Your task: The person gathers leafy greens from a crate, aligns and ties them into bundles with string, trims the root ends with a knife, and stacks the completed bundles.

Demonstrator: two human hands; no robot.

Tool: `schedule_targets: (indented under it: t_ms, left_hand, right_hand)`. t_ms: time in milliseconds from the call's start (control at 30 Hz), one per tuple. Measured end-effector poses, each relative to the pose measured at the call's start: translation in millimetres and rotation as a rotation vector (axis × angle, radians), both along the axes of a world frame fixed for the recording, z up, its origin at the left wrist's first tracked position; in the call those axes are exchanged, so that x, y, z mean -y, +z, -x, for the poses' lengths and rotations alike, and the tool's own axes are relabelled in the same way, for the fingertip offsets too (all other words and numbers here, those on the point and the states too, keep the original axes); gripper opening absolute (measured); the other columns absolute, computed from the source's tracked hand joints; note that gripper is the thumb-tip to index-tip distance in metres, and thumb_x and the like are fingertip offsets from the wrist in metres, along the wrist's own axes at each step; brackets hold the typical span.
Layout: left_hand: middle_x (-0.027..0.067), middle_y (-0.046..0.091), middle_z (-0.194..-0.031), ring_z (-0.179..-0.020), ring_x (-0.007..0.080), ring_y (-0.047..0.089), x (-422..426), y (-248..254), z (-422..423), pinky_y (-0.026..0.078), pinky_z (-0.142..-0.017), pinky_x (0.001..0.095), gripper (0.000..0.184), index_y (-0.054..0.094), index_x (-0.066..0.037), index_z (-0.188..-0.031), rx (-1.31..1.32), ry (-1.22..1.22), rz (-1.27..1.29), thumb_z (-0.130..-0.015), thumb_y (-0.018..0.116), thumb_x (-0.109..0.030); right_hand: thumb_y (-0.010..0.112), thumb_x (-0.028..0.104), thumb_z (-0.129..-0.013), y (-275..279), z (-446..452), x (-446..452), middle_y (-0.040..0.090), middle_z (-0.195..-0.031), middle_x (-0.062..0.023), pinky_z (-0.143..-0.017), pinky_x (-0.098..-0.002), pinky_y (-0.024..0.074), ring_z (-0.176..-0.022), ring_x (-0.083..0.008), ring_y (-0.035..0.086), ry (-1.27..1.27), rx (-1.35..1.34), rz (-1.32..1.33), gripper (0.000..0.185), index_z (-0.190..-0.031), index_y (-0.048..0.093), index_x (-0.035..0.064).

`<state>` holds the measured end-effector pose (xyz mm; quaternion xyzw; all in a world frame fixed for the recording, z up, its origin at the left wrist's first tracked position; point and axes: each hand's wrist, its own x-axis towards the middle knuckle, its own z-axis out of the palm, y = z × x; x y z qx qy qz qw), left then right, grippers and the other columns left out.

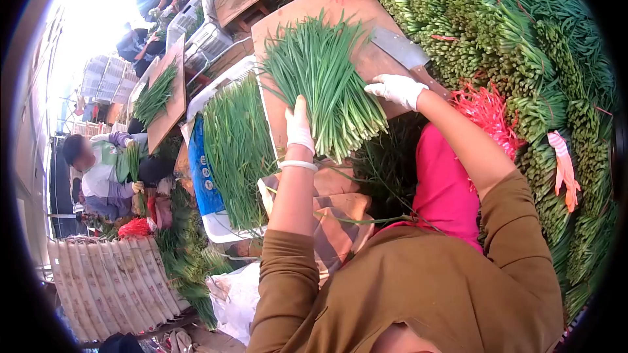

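A fanned heap of garlic chives (327,72) lies on a wooden board (268,33), its pale cut ends toward me. My left hand (299,127), in a white glove, rests against the left side of the stalks. Its visible digits point straight up, and the rest are partly hidden. On the other side, my right hand (397,90), gloved too, has its fingers stretched out beside the stalks near their cut ends. A cleaver (400,49) lies flat on the board just beyond my right hand, its handle pointing toward my right forearm.
Stacked green bundles (484,33) form a wall at right, with red ties (487,117) and an orange-and-white glove (564,170). More chives (237,150) fill a white crate (226,235) at left. A person (111,173) sits farther left, holding greens; others work behind.
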<state>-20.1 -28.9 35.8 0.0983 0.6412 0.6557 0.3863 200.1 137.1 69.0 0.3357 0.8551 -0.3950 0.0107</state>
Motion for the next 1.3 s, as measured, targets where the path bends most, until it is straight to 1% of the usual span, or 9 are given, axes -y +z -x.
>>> schedule_targets:
  t_ms: [267, 467, 633, 667, 833, 967, 1067, 1200, 1300]
  left_hand:
    - [0.022, 0.031, -0.149, -0.135, 0.0314, 0.033, -41, 27, -70, 0.025, -0.111, 0.0374, 0.089, 0.028, 0.002, -0.145, -0.449, -0.193, 0.126, -0.081, 0.063, -0.048]
    - [0.0122, 0.061, -0.118, -0.105, 0.0274, 0.058, -18, 83, -64, 0.045, -0.094, 0.0412, 0.061, 0.05, -0.003, -0.128, 0.165, -0.121, -0.196, -0.085, 0.064, -0.043]
    - [0.0138, 0.046, -0.138, -0.126, 0.0275, 0.041, -11, 112, -63, 0.034, -0.105, 0.0421, 0.071, 0.042, -0.005, -0.137, 0.225, -0.212, 0.003, -0.086, 0.06, -0.051]
    - [0.0062, 0.021, -0.156, -0.143, 0.0321, 0.013, -5, 85, -38, 0.007, -0.108, 0.0626, 0.086, 0.024, -0.014, -0.15, 0.123, -0.317, 0.038, -0.083, 0.06, -0.055]
    - [0.0039, 0.054, -0.13, -0.116, 0.0197, 0.049, 47, 27, 7, 0.039, -0.091, 0.0349, 0.048, 0.055, -0.016, -0.13, -0.185, -0.006, 0.061, -0.086, 0.065, -0.034]
    - [0.0054, 0.067, -0.106, -0.094, 0.0209, 0.063, 84, -13, 18, 0.049, -0.082, 0.0315, 0.037, 0.064, -0.008, -0.113, -0.598, -0.084, 0.167, -0.084, 0.063, -0.031]
    - [0.014, 0.065, -0.113, -0.1, 0.0297, 0.063, 97, 11, 10, 0.049, -0.087, 0.0371, 0.033, 0.066, -0.008, -0.109, -1.083, -0.523, 0.761, -0.08, 0.064, -0.024]
    - [0.014, 0.066, -0.108, -0.098, 0.031, 0.064, 100, 17, -23, 0.051, -0.088, 0.0381, 0.027, 0.069, -0.011, -0.102, -1.349, -0.941, 0.991, -0.078, 0.063, -0.024]
    - [0.0139, 0.066, -0.111, -0.103, 0.0275, 0.064, 111, 5, -77, 0.051, -0.089, 0.0369, 0.029, 0.069, -0.011, -0.105, -1.293, -1.347, 1.034, -0.081, 0.059, -0.025]
  right_hand:
    - [0.047, 0.045, -0.09, -13, 21, 11, 0.063, -0.112, -0.0232, -0.089, -0.0422, 0.0455, -0.102, -0.0366, 0.062, 0.053, -0.015, 0.076, 0.054, -0.116, 0.058, -0.0009]
    - [0.05, 0.038, -0.088, 45, 7, 27, 0.057, -0.125, -0.0203, -0.097, -0.0398, 0.0428, -0.116, -0.0351, 0.054, -0.116, -0.315, -0.267, 0.052, -0.126, 0.053, 0.0035]
    - [0.059, 0.038, -0.083, 48, 37, 91, 0.031, -0.15, -0.0111, -0.109, -0.0555, 0.0274, -0.14, -0.032, 0.025, 0.224, -0.086, -0.484, 0.062, -0.137, 0.045, 0.0122]
    - [0.06, 0.036, -0.083, 38, 36, 95, 0.03, -0.151, -0.0106, -0.109, -0.0555, 0.0268, -0.141, -0.0317, 0.024, 0.242, -0.088, -0.507, 0.062, -0.138, 0.045, 0.0124]
    - [0.06, 0.032, -0.083, 19, 33, 89, 0.028, -0.152, -0.0085, -0.111, -0.056, 0.0232, -0.142, -0.0306, 0.021, 0.306, -0.126, -0.551, 0.064, -0.141, 0.042, 0.013]
    - [0.064, 0.039, -0.082, 29, 35, 82, 0.032, -0.15, -0.0083, -0.107, -0.0586, 0.0271, -0.14, -0.0314, 0.026, 0.334, -0.11, -0.579, 0.069, -0.142, 0.038, 0.0166]
    - [0.063, 0.028, -0.083, 40, 27, 92, 0.041, -0.144, -0.01, -0.108, -0.0524, 0.0294, -0.136, -0.0293, 0.033, 0.172, -0.307, -0.73, 0.058, -0.137, 0.045, 0.0136]
    - [0.063, 0.013, -0.078, 55, 3, 127, 0.066, -0.099, -0.0096, -0.075, -0.04, 0.0507, -0.088, -0.0297, 0.064, 0.322, -0.744, -0.631, 0.025, -0.103, 0.063, 0.01]
    - [0.063, 0.016, -0.08, 22, -15, 179, 0.065, -0.104, -0.0113, -0.077, -0.0394, 0.0523, -0.091, -0.0289, 0.063, 0.546, -0.399, -0.36, 0.025, -0.104, 0.064, 0.0084]
